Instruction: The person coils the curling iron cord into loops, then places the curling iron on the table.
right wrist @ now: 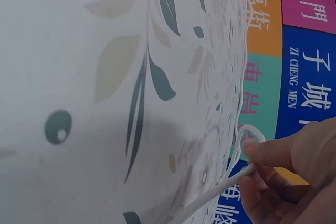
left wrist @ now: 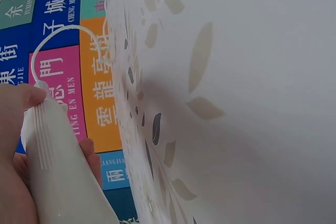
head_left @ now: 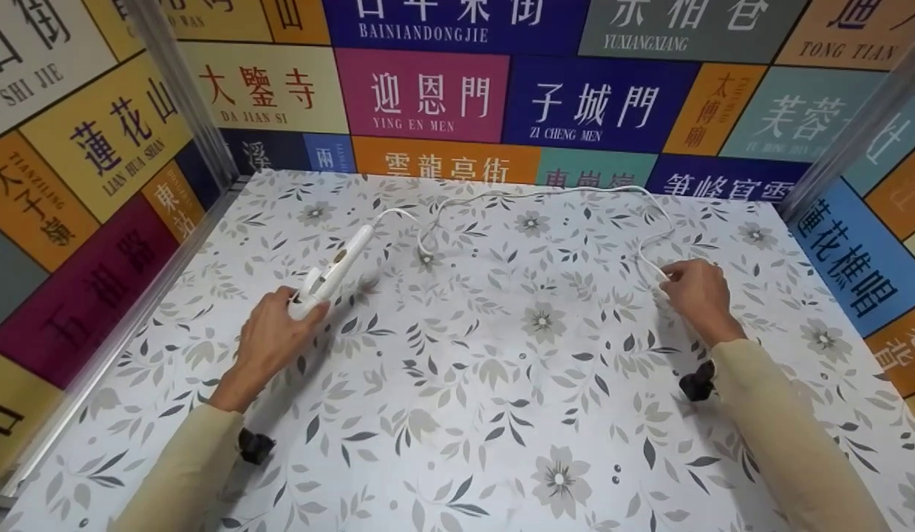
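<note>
My left hand (head_left: 276,329) grips the near end of a slim white curling iron (head_left: 347,255), with a small lever and a brownish oval spot on its side. Ribs show on its white body (left wrist: 63,166) in the left wrist view, where the thumb lies along it. From its far end runs a thin white power cord (head_left: 546,192), looping across the back of the table toward the right. Over at the right, my right hand (head_left: 698,295) pinches the cord between thumb and fingers; the right wrist view shows the cord (right wrist: 215,190) passing below the fingertips. The cord's end is hidden.
The table (head_left: 457,332) is covered in white cloth with grey leaves and flowers. Colourful panels with Chinese lettering (head_left: 428,96) stand along its back and sides. Clear upright posts (head_left: 184,89) rise at the back corners. Small black devices (head_left: 256,446) sit at both wrists.
</note>
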Action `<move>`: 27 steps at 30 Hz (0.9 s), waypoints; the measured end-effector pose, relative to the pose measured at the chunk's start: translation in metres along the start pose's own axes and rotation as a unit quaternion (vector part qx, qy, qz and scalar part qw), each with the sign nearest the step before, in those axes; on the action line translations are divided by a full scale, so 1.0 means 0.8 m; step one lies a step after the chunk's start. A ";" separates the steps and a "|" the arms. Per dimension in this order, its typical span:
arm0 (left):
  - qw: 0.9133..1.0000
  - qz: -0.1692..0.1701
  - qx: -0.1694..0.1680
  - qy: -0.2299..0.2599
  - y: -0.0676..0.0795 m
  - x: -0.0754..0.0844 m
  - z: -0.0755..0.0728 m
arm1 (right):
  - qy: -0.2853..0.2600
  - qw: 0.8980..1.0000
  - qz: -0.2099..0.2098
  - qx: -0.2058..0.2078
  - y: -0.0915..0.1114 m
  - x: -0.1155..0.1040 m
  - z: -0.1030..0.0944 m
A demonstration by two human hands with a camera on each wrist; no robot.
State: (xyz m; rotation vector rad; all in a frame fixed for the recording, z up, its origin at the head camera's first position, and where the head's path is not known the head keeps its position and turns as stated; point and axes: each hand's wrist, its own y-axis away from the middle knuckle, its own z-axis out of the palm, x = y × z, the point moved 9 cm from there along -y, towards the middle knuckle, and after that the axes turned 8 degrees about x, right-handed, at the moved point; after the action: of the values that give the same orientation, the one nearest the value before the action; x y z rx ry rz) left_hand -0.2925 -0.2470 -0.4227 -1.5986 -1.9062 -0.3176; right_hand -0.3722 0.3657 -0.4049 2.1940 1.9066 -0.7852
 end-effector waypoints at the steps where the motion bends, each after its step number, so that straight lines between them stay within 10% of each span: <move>1: 1.000 0.001 0.001 0.001 0.000 0.001 0.000 | -0.001 1.000 -0.001 -0.004 0.001 0.000 0.003; 12: 0.999 -0.031 0.000 -0.010 0.004 -0.001 -0.005 | 0.012 0.999 -0.004 -0.041 0.009 -0.007 0.022; 27: 0.995 0.085 0.055 0.017 0.013 0.036 -0.013 | -0.060 0.994 -0.040 -0.085 0.030 -0.087 0.042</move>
State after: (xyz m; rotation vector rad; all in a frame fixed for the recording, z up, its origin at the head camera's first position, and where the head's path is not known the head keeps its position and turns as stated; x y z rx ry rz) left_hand -0.2813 -0.2270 -0.3994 -1.6581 -1.7186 -0.1641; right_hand -0.3641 0.2852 -0.4068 1.9378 1.9368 -0.7194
